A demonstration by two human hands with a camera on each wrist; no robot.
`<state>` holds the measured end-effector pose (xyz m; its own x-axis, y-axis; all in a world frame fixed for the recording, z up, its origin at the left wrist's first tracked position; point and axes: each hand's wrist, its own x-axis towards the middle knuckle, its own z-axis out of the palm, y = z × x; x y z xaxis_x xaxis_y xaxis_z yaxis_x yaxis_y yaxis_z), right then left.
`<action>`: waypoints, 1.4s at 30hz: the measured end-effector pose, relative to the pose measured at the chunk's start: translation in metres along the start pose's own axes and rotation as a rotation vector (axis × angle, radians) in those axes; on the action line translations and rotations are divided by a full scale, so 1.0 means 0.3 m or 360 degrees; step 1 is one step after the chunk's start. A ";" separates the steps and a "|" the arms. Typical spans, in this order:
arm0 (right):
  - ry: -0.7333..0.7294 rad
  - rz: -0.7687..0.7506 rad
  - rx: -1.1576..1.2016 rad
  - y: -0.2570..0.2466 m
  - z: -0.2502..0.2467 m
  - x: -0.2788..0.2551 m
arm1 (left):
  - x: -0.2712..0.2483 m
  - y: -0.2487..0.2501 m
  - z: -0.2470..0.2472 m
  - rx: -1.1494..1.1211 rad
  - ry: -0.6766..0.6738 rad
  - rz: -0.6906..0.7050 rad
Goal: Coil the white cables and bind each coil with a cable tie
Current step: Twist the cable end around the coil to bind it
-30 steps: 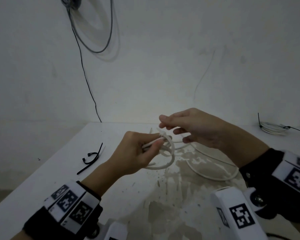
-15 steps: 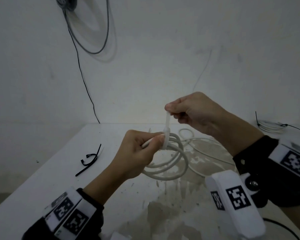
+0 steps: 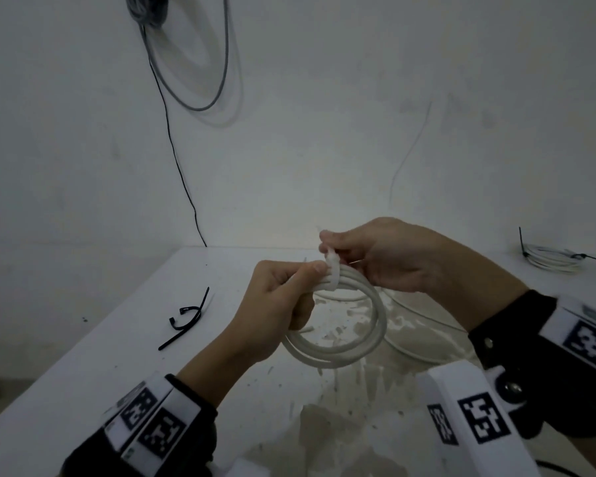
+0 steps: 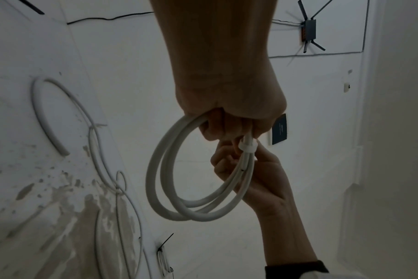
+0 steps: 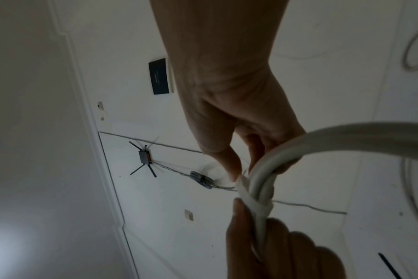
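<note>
Above the white table (image 3: 83, 373) my left hand (image 3: 307, 284) grips a white cable coil (image 3: 358, 349) of about three turns, thumb pressed beside the white cable tie (image 3: 332, 273) wrapped round the strands. My right hand (image 3: 341, 251) pinches the tie's tail just above the coil. The left wrist view has the coil (image 4: 165, 188) hanging from my left hand (image 4: 227, 120), the tie (image 4: 248, 147) snug round it and my right hand (image 4: 255, 169) behind. In the right wrist view my right hand (image 5: 241, 169) holds the tie (image 5: 253, 202) where it crosses the coil (image 5: 346, 137).
A loose white cable (image 3: 424, 352) lies on the stained tabletop behind the coil. A black cable tie (image 3: 186, 316) lies to the left. A coil bound with a black tie (image 3: 547, 261) sits at the back right. Grey cable (image 3: 200, 105) hangs on the wall.
My right hand pulled the tie's tail upward, drawing the loop tight round the coil, then came back down close to the tie's head. The left hand kept its grip on the coil.
</note>
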<state>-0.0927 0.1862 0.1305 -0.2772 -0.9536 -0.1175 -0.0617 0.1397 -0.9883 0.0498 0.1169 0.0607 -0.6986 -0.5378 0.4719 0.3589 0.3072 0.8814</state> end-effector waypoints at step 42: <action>0.0743 -0.0341 0.0124 0.039 -0.014 0.070 | 0.057 0.048 0.065 0.0865 -0.0089 -0.0085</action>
<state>-0.1032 0.1691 0.1169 -0.6655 -0.7355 0.1269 -0.0975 -0.0829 -0.9918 0.0309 0.1275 0.0810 -0.7443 -0.5256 0.4121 -0.0390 0.6501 0.7588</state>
